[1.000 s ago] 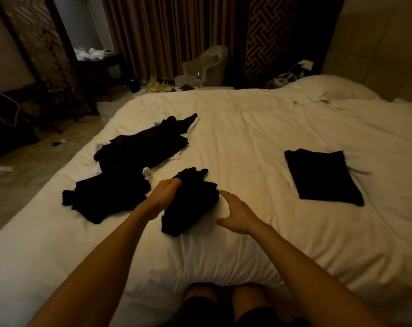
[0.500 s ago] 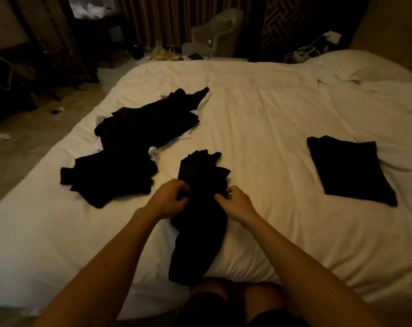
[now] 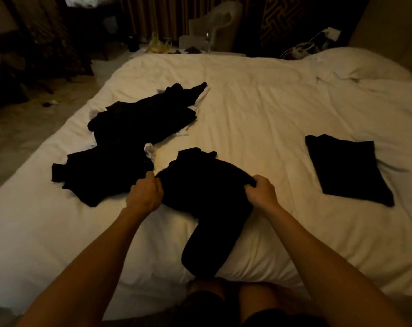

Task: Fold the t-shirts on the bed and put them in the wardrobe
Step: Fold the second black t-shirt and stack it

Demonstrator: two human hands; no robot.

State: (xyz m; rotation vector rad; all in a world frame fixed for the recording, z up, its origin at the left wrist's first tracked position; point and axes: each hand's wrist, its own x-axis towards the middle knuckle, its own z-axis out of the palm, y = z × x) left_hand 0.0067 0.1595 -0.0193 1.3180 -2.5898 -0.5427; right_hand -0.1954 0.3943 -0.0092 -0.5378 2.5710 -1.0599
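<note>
- The left hand (image 3: 145,194) and right hand (image 3: 261,192) each clench an edge of a black t-shirt (image 3: 205,185), fingers curled into the cloth.
- That shirt lies on the near middle of the white bed (image 3: 259,102), with one end trailing off at 6 o'clock.
- A folded black t-shirt (image 3: 349,171) lies flat at 3 o'clock, well apart.
- A heap of unfolded dark shirts (image 3: 134,128) lies at 10 o'clock, just beside the left hand.
- A pillow (image 3: 356,62) sits at 1 o'clock and a pale chair (image 3: 214,27) at 12, beyond the bed.

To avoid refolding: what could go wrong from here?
The left-hand grip on the black t-shirt sits right beside the unfolded pile and might drag it along. The right-hand grip holds bunched cloth, so the fold may go crooked. The t-shirt's lower end reaches the near edge of the bed and could slip off.
</note>
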